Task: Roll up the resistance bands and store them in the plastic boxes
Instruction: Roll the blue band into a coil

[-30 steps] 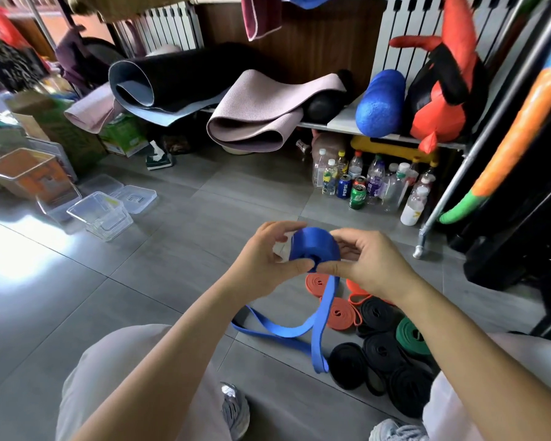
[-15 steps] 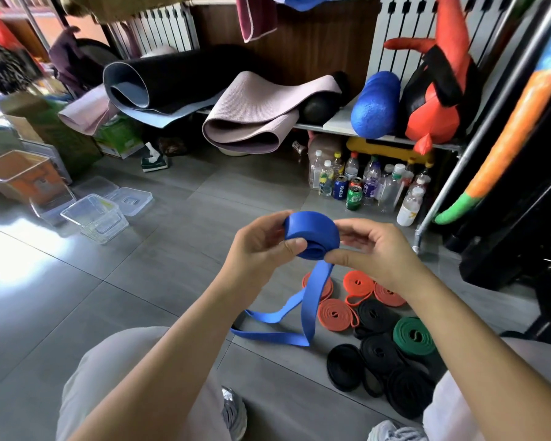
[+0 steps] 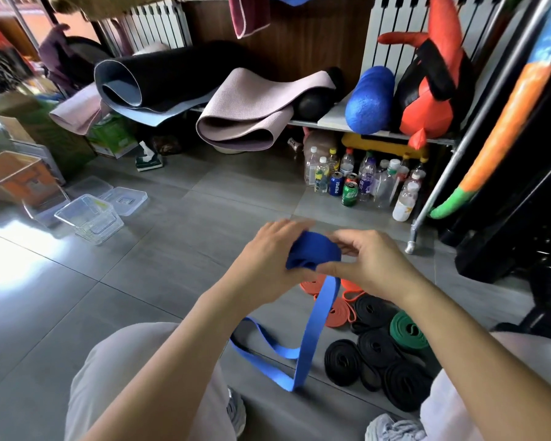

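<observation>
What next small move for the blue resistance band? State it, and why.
Probably wind another turn onto the roll. Both the left hand and right hand grip the partly rolled blue rubber resistance band, yet its long loose tail hangs to the grey tiled floor, unrolled.

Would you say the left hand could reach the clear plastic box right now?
Probably not yet: the left hand grips the half-rolled blue resistance band, though nothing blocks the clear plastic box.

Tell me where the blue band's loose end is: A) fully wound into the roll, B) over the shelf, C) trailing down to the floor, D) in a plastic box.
C: the blue band, gripped by the left hand and right hand, is only part rolled; its tail hangs to the floor.
</observation>
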The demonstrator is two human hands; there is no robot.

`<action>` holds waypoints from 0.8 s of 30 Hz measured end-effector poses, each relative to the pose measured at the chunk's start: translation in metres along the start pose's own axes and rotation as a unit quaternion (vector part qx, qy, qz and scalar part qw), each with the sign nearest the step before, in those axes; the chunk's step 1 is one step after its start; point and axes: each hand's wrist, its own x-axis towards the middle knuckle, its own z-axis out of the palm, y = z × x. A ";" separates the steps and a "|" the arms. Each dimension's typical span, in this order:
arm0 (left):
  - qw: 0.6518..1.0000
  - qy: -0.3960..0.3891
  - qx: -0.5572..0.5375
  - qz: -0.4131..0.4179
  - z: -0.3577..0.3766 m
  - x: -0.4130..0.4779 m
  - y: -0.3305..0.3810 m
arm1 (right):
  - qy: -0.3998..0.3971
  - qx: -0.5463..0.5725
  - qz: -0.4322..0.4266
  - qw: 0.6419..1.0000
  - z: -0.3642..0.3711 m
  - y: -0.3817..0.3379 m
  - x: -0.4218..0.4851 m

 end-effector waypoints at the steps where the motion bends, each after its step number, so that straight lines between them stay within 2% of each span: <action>1: 1.000 -0.018 0.018 -0.009 0.001 -0.001 0.000 | -0.008 -0.014 -0.003 1.000 0.002 -0.001 -0.002; 4: 0.999 -0.020 -0.008 -0.039 -0.003 -0.001 0.000 | -0.003 0.011 -0.004 1.000 0.005 -0.004 -0.006; 7: 0.989 0.018 -0.134 -0.061 -0.013 0.003 0.002 | 0.020 0.056 -0.006 0.998 0.000 -0.003 -0.004; 11: 0.962 0.069 -0.260 -0.040 -0.034 0.017 0.014 | 0.038 0.144 0.003 0.989 -0.008 -0.005 0.003; 16: 0.879 0.087 -0.465 -0.050 -0.063 0.033 0.040 | 0.090 0.246 -0.040 0.964 -0.031 -0.047 0.028; 19: 0.829 0.080 -0.552 -0.039 -0.080 0.037 0.052 | 0.099 0.251 -0.067 0.961 -0.044 -0.076 0.035; 21: 0.811 0.075 -0.579 -0.042 -0.085 0.035 0.058 | 0.109 0.237 -0.080 0.962 -0.049 -0.087 0.034; 22: 0.814 0.070 -0.575 -0.049 -0.087 0.034 0.058 | 0.109 0.221 -0.087 0.965 -0.050 -0.091 0.033; 24: 0.864 0.058 -0.498 -0.056 -0.093 0.028 0.056 | 0.103 0.185 -0.094 0.973 -0.050 -0.094 0.028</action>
